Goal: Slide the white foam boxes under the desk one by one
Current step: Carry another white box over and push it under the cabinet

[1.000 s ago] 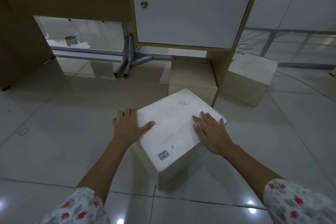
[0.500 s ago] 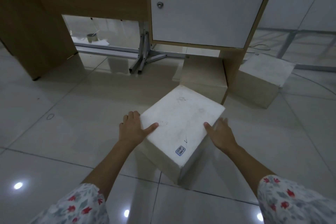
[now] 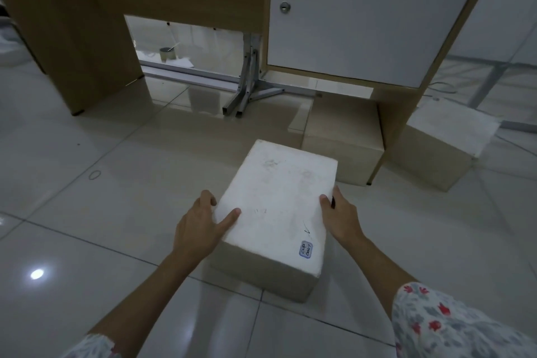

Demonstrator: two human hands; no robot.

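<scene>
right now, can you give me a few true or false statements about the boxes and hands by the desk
1. Both hands are on the nearest foam box. True: the left hand and right hand hold its two sides.
2. A small blue-edged label sits on that box's top. True.
3. The nearest box is stacked on another box. False: it rests on the tiled floor.
4. The cabinet door under the desk hangs open. False: it is closed.
5. Only one foam box is in view. False: another sits under the cabinet and a third lies further right.
</scene>
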